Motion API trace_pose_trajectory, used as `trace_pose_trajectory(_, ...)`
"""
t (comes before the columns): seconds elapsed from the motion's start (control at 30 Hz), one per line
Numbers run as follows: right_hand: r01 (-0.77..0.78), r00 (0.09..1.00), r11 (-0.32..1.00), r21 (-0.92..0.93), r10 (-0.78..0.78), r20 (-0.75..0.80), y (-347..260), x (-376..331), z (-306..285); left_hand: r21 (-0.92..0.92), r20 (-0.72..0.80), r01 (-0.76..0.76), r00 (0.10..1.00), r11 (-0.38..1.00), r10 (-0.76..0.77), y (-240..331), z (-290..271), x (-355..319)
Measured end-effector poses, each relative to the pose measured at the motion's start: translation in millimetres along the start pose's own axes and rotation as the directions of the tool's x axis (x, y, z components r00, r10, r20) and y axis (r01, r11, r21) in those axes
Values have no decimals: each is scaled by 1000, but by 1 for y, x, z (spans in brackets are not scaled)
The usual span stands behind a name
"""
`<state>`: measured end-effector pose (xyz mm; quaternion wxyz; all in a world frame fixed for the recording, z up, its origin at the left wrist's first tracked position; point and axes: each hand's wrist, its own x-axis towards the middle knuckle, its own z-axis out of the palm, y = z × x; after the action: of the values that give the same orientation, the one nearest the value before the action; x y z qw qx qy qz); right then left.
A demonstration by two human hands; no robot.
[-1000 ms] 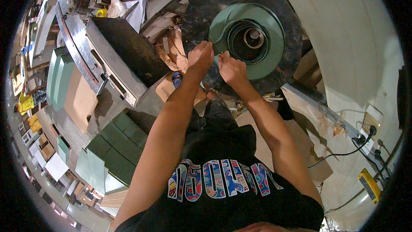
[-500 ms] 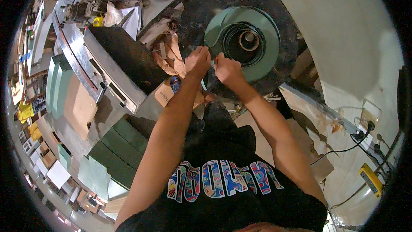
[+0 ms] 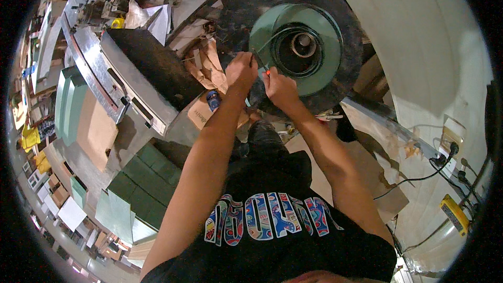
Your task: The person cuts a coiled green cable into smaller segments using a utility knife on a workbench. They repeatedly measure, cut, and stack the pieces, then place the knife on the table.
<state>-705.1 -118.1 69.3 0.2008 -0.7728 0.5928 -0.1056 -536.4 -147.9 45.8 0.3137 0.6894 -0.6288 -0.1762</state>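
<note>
A coil of green strip lies on a round black disc, with dark inner windings around a pale ring at its middle. At the disc's near left edge, my left hand is closed with its fingers pinched on the loose end of the strip. Close beside it on the right, my right hand is closed around a small tool with an orange part. Most of that tool is hidden in my fingers, so its kind is unclear. Its thin tip points toward the strip near my left hand.
Crumpled brown paper and a cardboard box lie left of my hands. A machine with a metal edge stands farther left, above stacked green boards. On the right are a pale panel, plugged cables and a yellow device.
The orange part of the tool now shows at my right hand, which has shifted slightly right and down. The strip between hands and coil has changed its curve. My left hand stays nearly in place.
</note>
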Motion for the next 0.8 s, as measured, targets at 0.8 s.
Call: trace_pose_trajectory(0.8, -39, 997, 986, 162, 27, 79, 31, -15, 2, -362, 129, 462, 885, 810, -447, 36, -56, -45)
